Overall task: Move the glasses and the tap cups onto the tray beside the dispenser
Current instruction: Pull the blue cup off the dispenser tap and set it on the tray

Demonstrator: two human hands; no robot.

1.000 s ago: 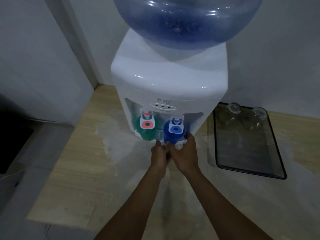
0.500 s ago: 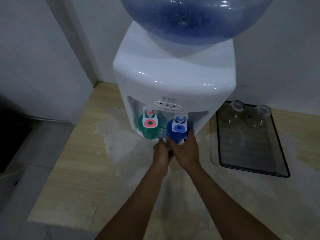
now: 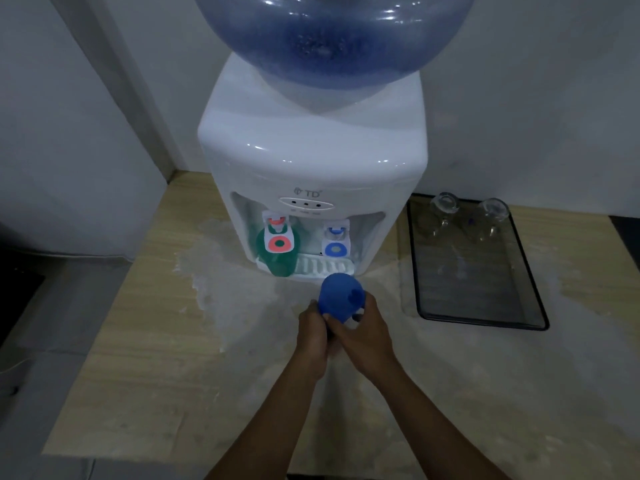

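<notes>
**Blue cup in both hands, in front of the dispenser**

We see the blue cup (image 3: 341,297) held just near of the dispenser's drip tray (image 3: 323,266), above the counter (image 3: 138,358), and apart from the tap. Left hand (image 3: 311,336) and right hand (image 3: 367,336) meet under it, touching each other. Fingers of both hands are curled closed around the lower part of the cup; the right thumb (image 3: 360,308) lies against its near-right side. Cup looks tilted, rounded end toward us; we cannot tell which end is the mouth.

Green cup (image 3: 275,263) sits at the left tap, under the red-marked lever (image 3: 278,242), resting on the left end of the drip tray. The blue-marked lever (image 3: 335,247) on the right has nothing beneath it.

White dispenser (image 3: 311,157) stands at the far side of the counter, blue water bottle (image 3: 332,36) on top.

Tray (image 3: 533,292), dark-rimmed, lies on the counter just right of the dispenser. Two clear glasses stand at its far end: left glass (image 3: 444,206), right glass (image 3: 493,211), near each other, not touching as far as we can make out. The near part of the tray is bare.

A pale patch (image 3: 214,271) marks the counter left of and in front of the dispenser.
</notes>
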